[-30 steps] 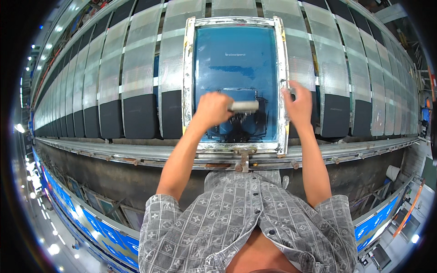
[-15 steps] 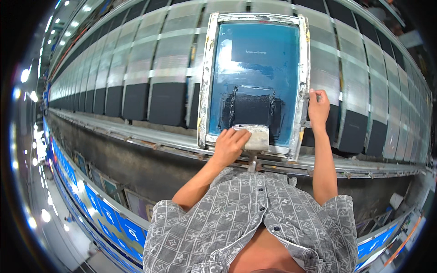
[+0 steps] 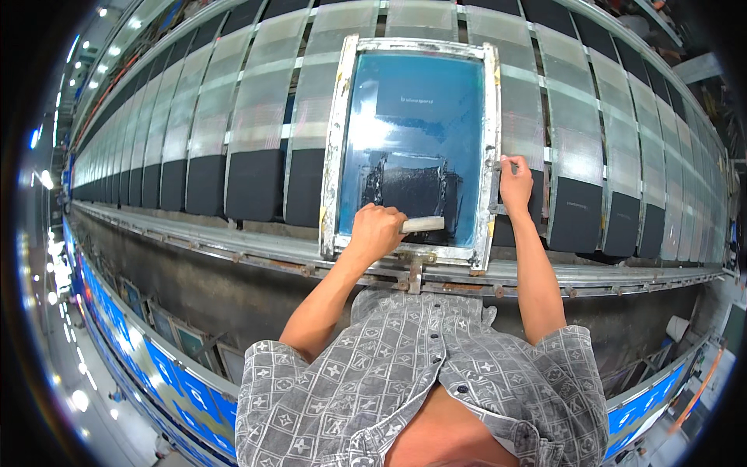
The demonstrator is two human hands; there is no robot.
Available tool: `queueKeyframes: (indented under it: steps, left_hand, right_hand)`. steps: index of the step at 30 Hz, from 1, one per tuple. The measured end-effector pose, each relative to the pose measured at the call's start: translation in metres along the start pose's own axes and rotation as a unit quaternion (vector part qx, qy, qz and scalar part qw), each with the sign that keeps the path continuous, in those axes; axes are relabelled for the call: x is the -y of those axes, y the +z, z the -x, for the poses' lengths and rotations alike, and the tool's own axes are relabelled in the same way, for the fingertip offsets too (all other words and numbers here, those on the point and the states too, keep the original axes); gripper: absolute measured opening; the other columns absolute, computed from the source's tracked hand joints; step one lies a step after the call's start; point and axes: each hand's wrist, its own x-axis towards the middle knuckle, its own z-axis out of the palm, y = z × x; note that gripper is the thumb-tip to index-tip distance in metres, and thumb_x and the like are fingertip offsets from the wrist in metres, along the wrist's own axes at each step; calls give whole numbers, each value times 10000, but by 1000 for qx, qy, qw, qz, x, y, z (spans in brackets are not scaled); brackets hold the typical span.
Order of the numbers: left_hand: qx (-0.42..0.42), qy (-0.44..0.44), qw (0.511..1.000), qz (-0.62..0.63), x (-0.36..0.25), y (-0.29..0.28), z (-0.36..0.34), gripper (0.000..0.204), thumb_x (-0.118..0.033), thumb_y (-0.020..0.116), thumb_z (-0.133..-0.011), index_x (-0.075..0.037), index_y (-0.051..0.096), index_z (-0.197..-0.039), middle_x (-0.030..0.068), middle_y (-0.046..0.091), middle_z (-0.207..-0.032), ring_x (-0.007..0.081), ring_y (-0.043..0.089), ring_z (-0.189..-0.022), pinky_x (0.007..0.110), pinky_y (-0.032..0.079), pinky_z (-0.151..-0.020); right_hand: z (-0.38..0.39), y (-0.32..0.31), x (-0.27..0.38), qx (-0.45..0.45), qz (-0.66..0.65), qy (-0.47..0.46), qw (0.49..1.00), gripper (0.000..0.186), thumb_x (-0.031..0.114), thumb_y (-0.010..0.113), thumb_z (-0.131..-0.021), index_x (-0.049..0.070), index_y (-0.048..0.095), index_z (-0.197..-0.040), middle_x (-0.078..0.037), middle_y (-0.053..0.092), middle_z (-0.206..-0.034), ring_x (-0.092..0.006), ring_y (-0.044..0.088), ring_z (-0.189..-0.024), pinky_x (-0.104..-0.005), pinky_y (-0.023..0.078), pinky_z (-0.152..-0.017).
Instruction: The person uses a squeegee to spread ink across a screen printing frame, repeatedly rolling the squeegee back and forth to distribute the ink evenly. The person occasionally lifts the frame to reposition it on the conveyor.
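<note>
In front of me lies a screen-printing frame (image 3: 492, 117) with a worn, pale rim and blue mesh (image 3: 420, 78). A patch of black ink (image 3: 412, 187) covers the near half of the mesh, with thicker ridges along its sides. My left hand (image 3: 377, 231) is closed around a pale squeegee (image 3: 425, 225), held at the near end of the ink. Most of the squeegee's left end is hidden by my fingers. At the frame's right side, my right hand (image 3: 517, 185) has its fingers curled at the small metal bracket on the rim, apparently gripping it.
Long rows of pale pallets carrying dark fabric pieces (image 3: 255, 185) run left and right of the frame. A metal rail (image 3: 233, 253) passes along the near edge, between the pallets and my body. Blue panels (image 3: 179, 381) and more frames (image 3: 189, 342) stand lower left.
My left hand has moved slightly away from me, and the squeegee has tilted so its broad face no longer shows. The whole view has shifted a little. My right hand stays at the rim.
</note>
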Motion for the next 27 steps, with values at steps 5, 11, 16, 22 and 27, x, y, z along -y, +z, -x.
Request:
queueKeyframes:
  steps: [5,11,16,22,27]
  left_hand:
    - [110,-7,994,14,33,-36,-65,288,-372,882,-726,-144,776,-865,90,742,-809,347,724,-784,475,572,-733]
    - [60,-1,998,-31,70,-45,-148,261,-352,874,-717,-152,772,-849,128,726,-750,377,716,-747,486,566,-692]
    - [40,-18,999,-7,62,-26,-110,264,-332,886,-697,-130,771,-823,123,730,-752,377,711,-733,492,570,-703]
    - [55,49,997,33,21,-11,-21,117,-199,840,-685,-142,746,-723,89,717,-714,283,705,-685,425,513,-721]
    - [75,23,996,-44,53,-41,-114,233,-319,867,-719,-130,782,-824,141,743,-791,349,720,-753,484,565,-749]
  right_hand:
    - [-18,-1,21,0,122,-195,973,343,383,699,-964,40,687,-972,-195,718,-869,-390,689,-828,-439,533,-754]
    - [-19,41,147,382,139,-228,885,312,325,814,-829,62,737,-978,-191,737,-902,-403,711,-887,-471,558,-774]
    - [17,63,128,372,242,-285,850,222,235,828,-774,84,734,-906,-169,736,-837,-401,713,-821,-495,565,-783]
    - [99,24,102,411,214,-310,830,236,276,840,-753,117,710,-870,-127,703,-753,-358,695,-760,-489,545,-721]
    - [16,48,130,370,252,-299,843,214,285,832,-776,129,752,-899,-162,743,-827,-382,732,-841,-508,587,-749]
